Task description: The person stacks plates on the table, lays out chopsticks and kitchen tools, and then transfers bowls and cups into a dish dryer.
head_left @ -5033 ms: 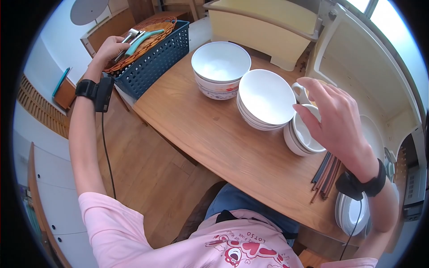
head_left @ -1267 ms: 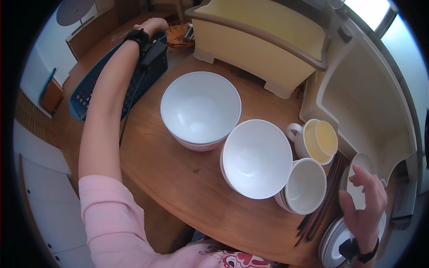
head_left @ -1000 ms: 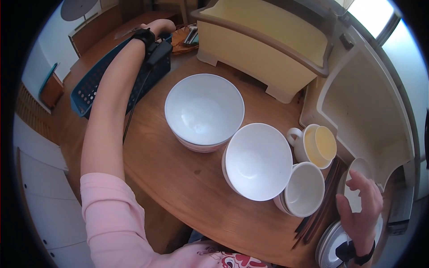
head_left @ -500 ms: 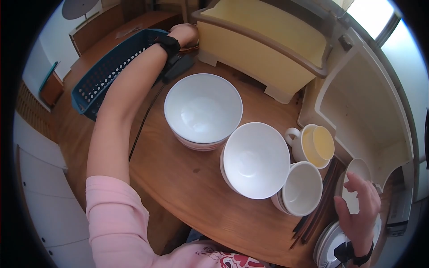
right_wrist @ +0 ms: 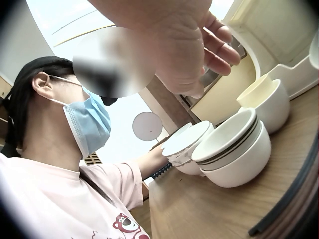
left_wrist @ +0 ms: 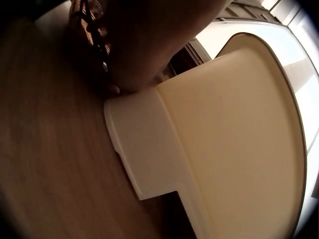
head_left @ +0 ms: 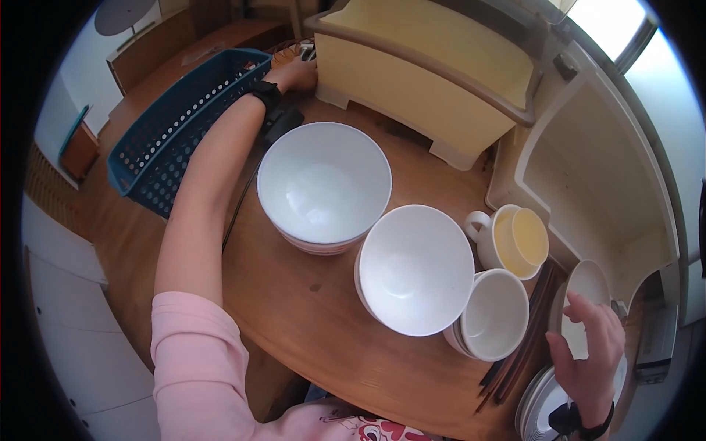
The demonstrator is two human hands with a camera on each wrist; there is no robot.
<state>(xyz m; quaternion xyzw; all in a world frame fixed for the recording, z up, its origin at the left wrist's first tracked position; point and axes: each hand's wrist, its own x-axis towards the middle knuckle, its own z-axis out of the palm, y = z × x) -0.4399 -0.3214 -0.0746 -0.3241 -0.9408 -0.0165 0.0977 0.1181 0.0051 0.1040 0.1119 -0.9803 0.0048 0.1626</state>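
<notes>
My left hand reaches to the back left of the table, against the near side of a wicker basket with metal utensils in it. Its knuckles come close to the corner of a cream plastic bin. In the left wrist view the hand is dark and its fingers mostly hidden, so I cannot tell whether they grip the basket. My right hand hovers over stacked white plates, fingers loosely bent and holding nothing. The right wrist view shows its relaxed fingers.
A blue perforated basket stands at the table's left edge. Stacked white bowls, more bowls, cups and a mug with a yellow cup fill the middle and right. Chopsticks lie beside the cups.
The wicker basket, on the blue basket five seconds ago, now sits behind it near the bin. My left hand has shifted right and toward me around it. My right hand moved from the cups to the plates.
</notes>
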